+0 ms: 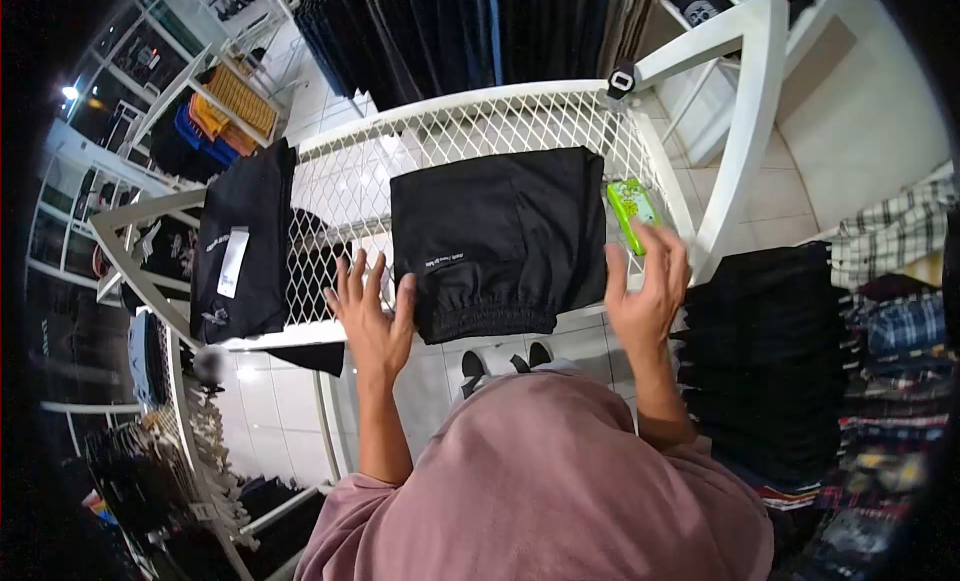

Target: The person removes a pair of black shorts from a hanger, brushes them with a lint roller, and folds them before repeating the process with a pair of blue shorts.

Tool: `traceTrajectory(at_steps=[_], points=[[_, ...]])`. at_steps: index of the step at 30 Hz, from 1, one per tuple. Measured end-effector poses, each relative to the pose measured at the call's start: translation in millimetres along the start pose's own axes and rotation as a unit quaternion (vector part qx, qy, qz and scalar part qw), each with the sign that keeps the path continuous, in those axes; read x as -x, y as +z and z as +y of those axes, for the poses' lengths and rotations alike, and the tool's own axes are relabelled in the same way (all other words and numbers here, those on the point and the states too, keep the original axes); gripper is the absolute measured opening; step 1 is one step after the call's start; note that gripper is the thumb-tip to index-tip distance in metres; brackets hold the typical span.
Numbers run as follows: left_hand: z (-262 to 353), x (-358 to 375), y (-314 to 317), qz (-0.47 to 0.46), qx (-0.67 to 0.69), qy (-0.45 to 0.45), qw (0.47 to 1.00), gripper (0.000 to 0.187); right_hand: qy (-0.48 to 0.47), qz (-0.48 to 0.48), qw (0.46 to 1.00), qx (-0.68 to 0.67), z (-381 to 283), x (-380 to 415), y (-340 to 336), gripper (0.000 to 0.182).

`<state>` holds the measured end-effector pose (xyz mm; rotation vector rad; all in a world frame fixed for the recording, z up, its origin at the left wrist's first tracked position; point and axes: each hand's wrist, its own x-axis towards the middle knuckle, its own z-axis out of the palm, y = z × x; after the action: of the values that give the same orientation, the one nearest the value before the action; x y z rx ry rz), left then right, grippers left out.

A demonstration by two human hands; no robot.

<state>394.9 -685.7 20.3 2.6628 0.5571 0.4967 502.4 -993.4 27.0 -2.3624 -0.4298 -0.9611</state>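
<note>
Folded black pants (470, 221) with a gathered elastic waistband lie on a white wire-mesh rack (345, 181), the waistband towards me. Just left of the waistband is my left hand (376, 311), its fingers spread and nothing in it. On the right side, my right hand (648, 286) is raised with thumb and fingers apart, holding nothing, near a green packet (630, 209) on the mesh. Another folded black garment (245, 246) with a white tag (233, 263) lies at the rack's left end.
A black watch (621, 79) sits at the rack's far right corner. Dark trousers (450, 31) hang behind the rack. Black clothes (765, 361) and plaid shirts (900, 331) are at the right. More clothes racks stand at the left.
</note>
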Motion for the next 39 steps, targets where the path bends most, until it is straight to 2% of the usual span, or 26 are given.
traceTrajectory(at_steps=[1,2,4,9,12,13,14,17,18,19,20,21,22,23,24,26,27,28,29,30,32,34,36,39], points=[[3.8,6.6,-1.7,0.009,-0.005,-0.032,0.999,0.053,0.029,-0.077,0.996,-0.022,-5.5,6.6,-7.4,0.053],[9.4,11.9,-3.8,-0.002,-0.016,-0.065,0.998,0.054,0.059,-0.155,0.985,-0.045,-8.7,12.9,-11.2,0.056],[22.2,22.2,-3.3,-0.018,-0.029,-0.1,0.994,0.057,0.045,-0.18,0.982,0.016,-8.5,28.2,-2.1,0.061],[43.4,34.0,9.4,0.001,0.079,-0.087,0.993,0.062,0.02,-0.155,0.987,-0.022,-2.2,36.9,5.8,0.057],[55.0,31.4,8.5,0.029,0.16,-0.125,0.979,0.052,-0.013,-0.14,0.99,-0.004,-2.3,38.8,2.7,0.059],[53.2,28.7,9.7,0.049,0.231,-0.066,0.969,0.046,-0.018,-0.145,0.989,-0.006,-9.1,41.4,-0.7,0.063],[58.4,29.2,5.1,0.05,0.236,-0.091,0.966,0.039,-0.011,-0.143,0.99,-0.02,-13.2,43.2,-1.1,0.063],[48.5,32.8,1.8,0.061,0.299,-0.091,0.948,0.031,-0.002,-0.115,0.98,-0.164,-24.1,51.1,5.2,0.059],[45.1,36.4,-1.5,0.063,0.371,-0.111,0.92,0.029,-0.008,-0.111,0.98,-0.163,-32.2,53.3,2.6,0.059],[40.5,40.5,-5.2,0.065,0.441,-0.132,0.886,0.027,0.045,-0.124,0.965,-0.226,-40.5,56.8,-0.8,0.056],[33.3,46.4,-9.4,0.07,0.444,-0.131,0.884,0.027,0.098,-0.138,0.943,-0.287,-49.6,61.9,-5.5,0.052],[23.6,53.3,-14.0,0.067,0.501,-0.159,0.848,0.027,0.158,-0.164,0.918,-0.324,-60.7,66.7,-12.5,0.05],[13.3,59.8,-19.4,0.065,0.556,-0.187,0.807,0.027,0.231,-0.16,0.871,-0.404,-66.0,84.4,-7.4,0.056],[4.0,66.8,-27.0,0.065,0.572,-0.208,0.791,0.035,0.287,-0.154,0.833,-0.448,-75.4,92.2,-8.5,0.061],[-6.6,75.2,-34.2,0.074,0.573,-0.214,0.788,0.035,0.342,-0.15,0.789,-0.488,-84.9,100.1,-9.8,0.066],[-27.5,90.7,-47.4,-0.013,0.666,-0.286,0.689,0.045,0.448,-0.155,0.704,-0.529,-97.0,121.7,-2.9,0.073],[-41.3,97.0,-48.9,-0.045,0.669,-0.287,0.684,0.055,0.467,-0.16,0.676,-0.546,-111.3,120.8,-7.7,0.074],[-50.2,101.8,-54.4,-0.1,0.688,-0.272,0.665,0.056,0.483,-0.169,0.647,-0.565,-127.0,118.2,-10.2,0.075],[-57.6,106.2,-62.0,-0.138,0.683,-0.285,0.659,0.058,0.501,-0.188,0.613,-0.582,-135.0,124.9,-7.1,0.067],[-65.1,112.1,-69.9,-0.17,0.676,-0.299,0.651,0.06,0.473,-0.156,0.671,-0.55,-150.3,131.2,-4.1,0.061],[-85.2,124.7,-83.4,-0.208,0.672,-0.303,0.643,0.066,0.471,-0.136,0.724,-0.485,-181.1,136.8,-7.4,0.06],[-109.1,141.1,-96.3,-0.17,0.714,-0.238,0.636,0.07,0.407,-0.141,0.769,-0.473,-206.6,147.9,-6.7,0.057],[-134.9,158.5,-118.0,-0.158,0.704,-0.205,0.662,0.076,0.328,-0.165,0.775,-0.514,-232.3,156.1,-7.8,0.056],[-176.0,189.7,-143.9,-0.054,0.723,-0.154,0.671,0.072,0.22,-0.218,0.795,-0.521,-286.6,168.4,10.7,0.053]])
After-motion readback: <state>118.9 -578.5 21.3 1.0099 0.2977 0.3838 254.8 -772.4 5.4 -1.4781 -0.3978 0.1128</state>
